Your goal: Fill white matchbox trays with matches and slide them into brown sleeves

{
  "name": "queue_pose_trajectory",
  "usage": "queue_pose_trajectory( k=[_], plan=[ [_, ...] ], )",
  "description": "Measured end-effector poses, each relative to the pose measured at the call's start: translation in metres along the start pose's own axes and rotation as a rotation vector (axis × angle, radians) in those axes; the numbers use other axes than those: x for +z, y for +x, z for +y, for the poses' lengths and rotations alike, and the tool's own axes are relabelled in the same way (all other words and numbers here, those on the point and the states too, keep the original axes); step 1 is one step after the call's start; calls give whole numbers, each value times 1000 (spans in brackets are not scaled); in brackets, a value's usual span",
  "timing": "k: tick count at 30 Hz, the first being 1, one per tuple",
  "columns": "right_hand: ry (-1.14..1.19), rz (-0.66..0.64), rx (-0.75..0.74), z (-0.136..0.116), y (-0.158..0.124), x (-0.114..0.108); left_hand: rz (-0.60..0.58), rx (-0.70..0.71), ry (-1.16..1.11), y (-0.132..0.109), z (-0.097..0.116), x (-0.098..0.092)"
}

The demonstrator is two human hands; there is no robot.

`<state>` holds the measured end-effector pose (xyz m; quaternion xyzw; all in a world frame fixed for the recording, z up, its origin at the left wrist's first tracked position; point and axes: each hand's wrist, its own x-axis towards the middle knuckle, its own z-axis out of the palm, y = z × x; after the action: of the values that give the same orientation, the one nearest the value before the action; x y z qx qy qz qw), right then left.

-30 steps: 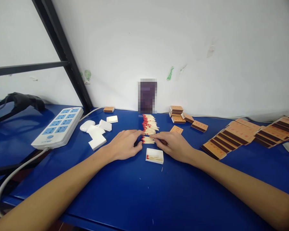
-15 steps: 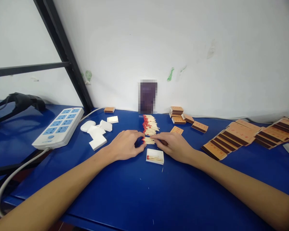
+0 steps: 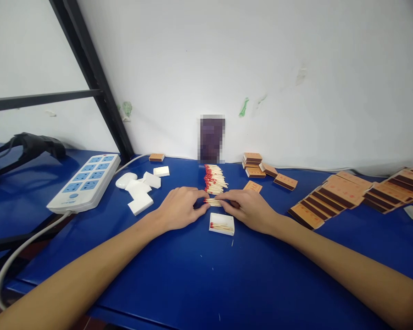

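Between my hands lies a small bundle of matches (image 3: 213,202), red heads to the left. My left hand (image 3: 182,208) pinches the head end with thumb and fingers. My right hand (image 3: 249,208) grips the bare-stick end the same way. Just in front sits a white matchbox tray (image 3: 223,218) with several matches (image 3: 220,226) inside, heads also to the left. Behind the bundle, a larger pile of matches (image 3: 215,179) runs back toward the wall.
White trays (image 3: 140,202) and a white mouse (image 3: 125,180) lie left, beside a power strip (image 3: 86,182). Matchboxes (image 3: 252,158) are stacked near the wall. Flattened orange matchbox sleeves (image 3: 340,190) spread over the right of the blue table (image 3: 179,284).
The matches between my hands have been drawn together into a narrower bundle. Both hands stay in nearly the same place.
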<state>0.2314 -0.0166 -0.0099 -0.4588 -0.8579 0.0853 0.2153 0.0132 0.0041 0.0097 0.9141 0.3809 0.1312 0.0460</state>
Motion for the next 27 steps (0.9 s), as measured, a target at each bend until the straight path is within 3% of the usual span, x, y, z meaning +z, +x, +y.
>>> queue_pose_trajectory(
  k=[13,17,22,27],
  plan=[
    [-20,-28,9,0,4,-1,-22,95,85,3,0,0],
    [-127,-111,-59,-11,9,-8,-79,170,288,6,3,-4],
    [-406,-263,32,-24,11,-17,-134,224,419,9,8,-3],
    [-363,-331,33,-19,10,-20,-177,233,449,12,11,-3]
  ],
)
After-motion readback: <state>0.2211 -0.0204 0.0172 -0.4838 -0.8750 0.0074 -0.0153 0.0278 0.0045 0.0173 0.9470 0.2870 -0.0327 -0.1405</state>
